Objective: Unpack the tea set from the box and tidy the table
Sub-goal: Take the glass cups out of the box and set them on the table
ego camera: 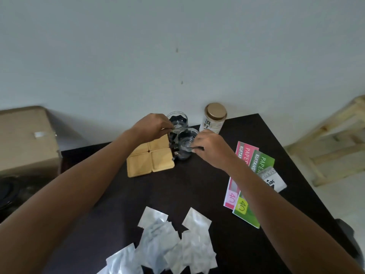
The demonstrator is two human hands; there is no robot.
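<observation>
Two clear glass cups stand at the back of the dark table (197, 190). My left hand (153, 125) pinches the rim of the far glass cup (178, 120). The fingers of my right hand (211, 148) close on the rim of the near glass cup (186, 144), which stands just right of the wooden coasters (151, 158). The coasters lie flat in a square of several pieces. A white tea canister (214, 120) with a gold lid stands upright behind my right hand. The cardboard box (25, 139) sits at the left, beside the table.
Several white wrapping sheets (171, 246) lie crumpled at the table's near edge. Pink and green paper packs (250, 175) and a grey card (273, 179) lie on the right side. A pale wooden frame (335, 139) stands on the floor to the right.
</observation>
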